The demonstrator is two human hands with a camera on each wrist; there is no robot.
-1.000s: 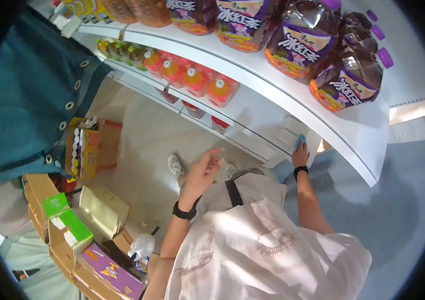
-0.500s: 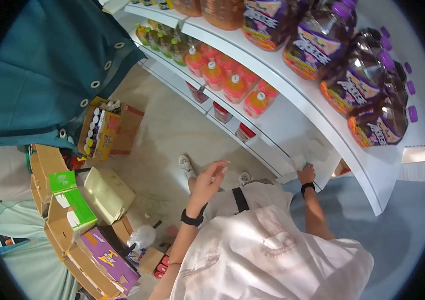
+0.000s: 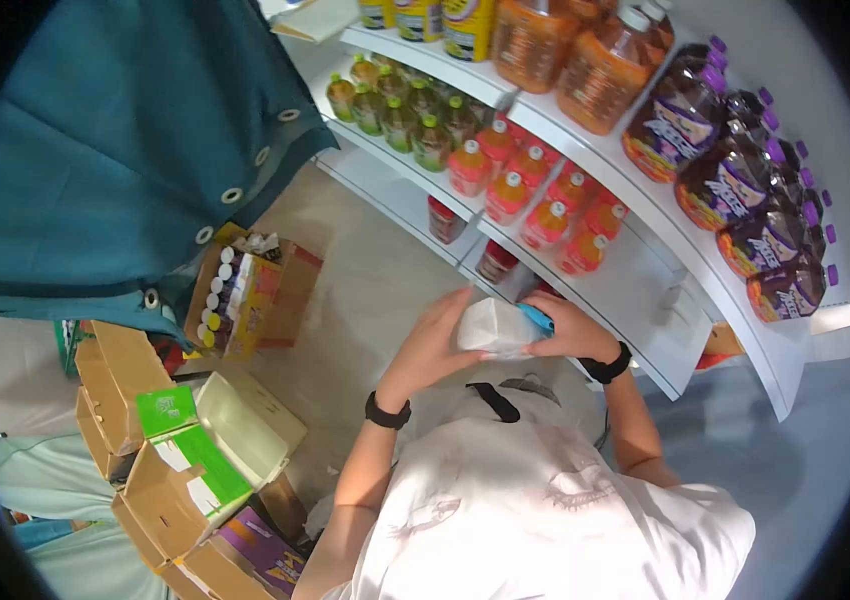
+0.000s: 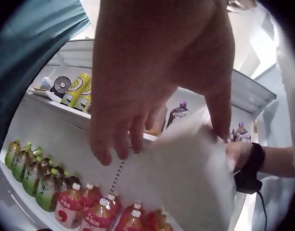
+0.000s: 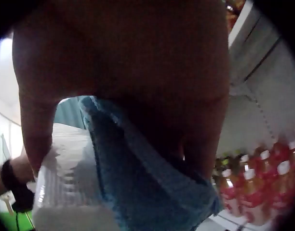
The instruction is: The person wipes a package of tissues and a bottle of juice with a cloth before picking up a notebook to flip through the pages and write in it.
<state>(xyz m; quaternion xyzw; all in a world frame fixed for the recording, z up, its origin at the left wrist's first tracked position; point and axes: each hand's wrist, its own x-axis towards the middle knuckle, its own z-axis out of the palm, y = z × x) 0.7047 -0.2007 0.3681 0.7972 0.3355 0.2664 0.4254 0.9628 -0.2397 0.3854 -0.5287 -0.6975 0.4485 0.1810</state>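
White bundle (image 3: 493,327) sits between both hands at chest height, just short of the shelf (image 3: 645,290). Left hand (image 3: 432,345) has the near side: thumb pinches the top edge, fingers drape over the front. Right hand (image 3: 570,330) clamps the far end, with a blue cloth (image 3: 537,318) trapped under the palm against the bundle (cloth or soft pack, we cannot tell). Hands are close together, joined only through the bundle. Orange bottles (image 3: 545,222) stand just beyond the right hand, and cardboard boxes (image 3: 160,470) sit on the floor below the left.

Our read: two items share one grip. We should let the left hand take the bundle fully before the right loosens, and pinch the blue cloth separately so it doesn't drop.
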